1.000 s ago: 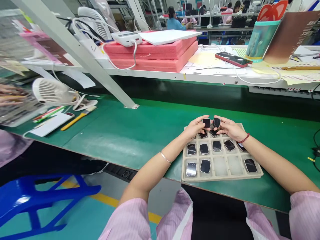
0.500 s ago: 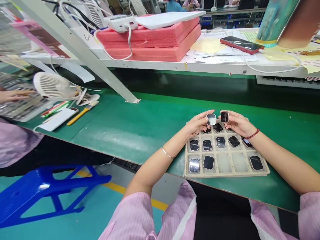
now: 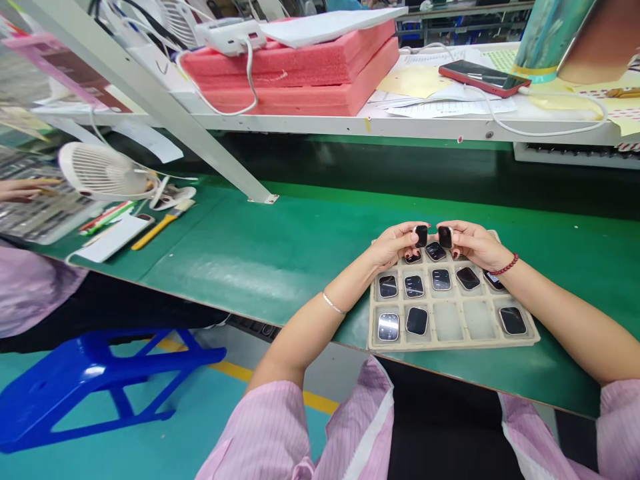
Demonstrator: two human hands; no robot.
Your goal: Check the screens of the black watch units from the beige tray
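Note:
A beige tray (image 3: 454, 347) with rows of compartments lies on the green bench, near its front edge. Several square watch faces with dark glass sit in it, and two compartments of the front row hold none. Above the tray's back row, my left hand (image 3: 396, 245) pinches one watch face (image 3: 421, 236) between thumb and fingers. Close beside it, my right hand (image 3: 475, 245) grips another watch face (image 3: 445, 237). The two held pieces are tilted and apart. My hands partly hide the back row.
A white shelf (image 3: 320, 125) crosses behind, bearing red foam blocks (image 3: 295, 87) and a phone (image 3: 483, 77). At left are a slanted post (image 3: 165, 100), a small fan (image 3: 103, 172), a brush (image 3: 160, 227), and another person's hand (image 3: 25, 190). A blue stool (image 3: 95, 373) stands below.
The watch face in my left hand has turned from a bright, reflecting surface to a dark one. The one in my right hand has shifted slightly left and is angled more.

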